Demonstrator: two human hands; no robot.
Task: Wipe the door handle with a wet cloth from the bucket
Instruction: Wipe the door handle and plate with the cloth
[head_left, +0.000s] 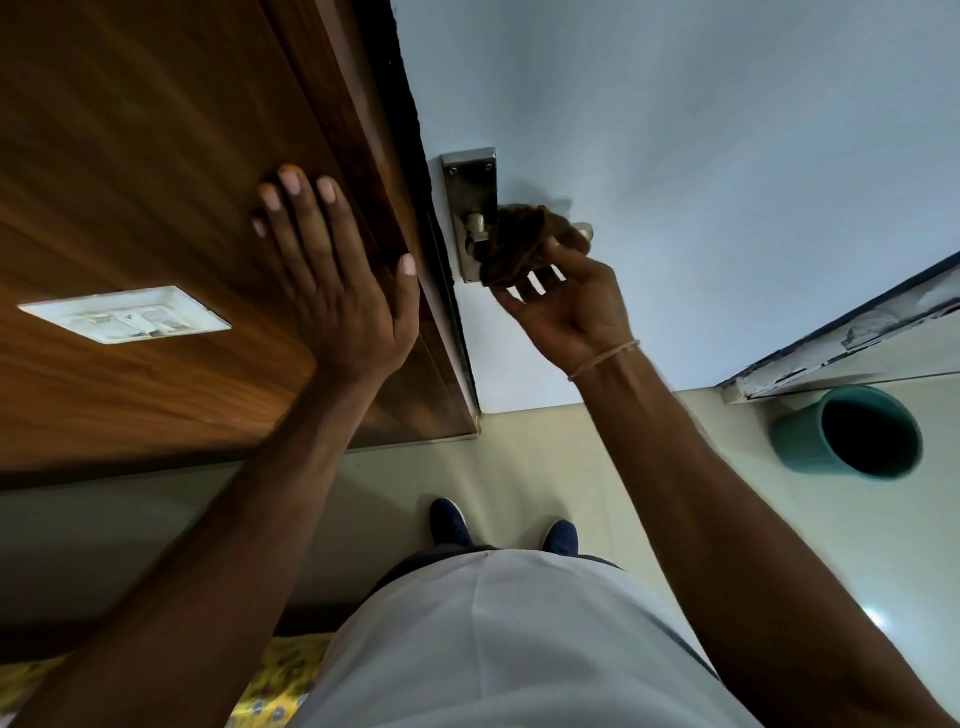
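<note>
Your right hand (563, 306) holds a dark brown cloth (519, 241) bunched around the door handle (582, 231). Fingers curl under the cloth, thumb side toward the metal backplate (470, 208). Only the handle's round tip shows past the cloth on the right, plus the stub where it joins the backplate on the left. Cloth is blurred, so I can't tell whether it's wet. A thin band (605, 358) sits on that wrist.

Your left hand (337, 265) is flat and spread wide, holding nothing, palm pressed on the brown wood panel (130, 130) just beside the door's edge. Thumb points toward the gap between panel and door.

The door (701, 130) is pale grey-white; the backplate is mounted close to its left edge, and the handle sticks out from it toward the right.

A white switch plate (124, 314) is set in the wood panel, well apart from the left hand, toward the left edge of view.

The bucket (852, 434) is teal, stands on the floor (545, 457) at the right, near the foot of a scuffed white frame (852, 332). Its inside is dark; can't tell what it holds.

Your two dark blue shoes (452, 522) are on the floor in front of the door. A light shirt fills the bottom middle. Yellow patterned fabric (280, 675) shows at the bottom left.
</note>
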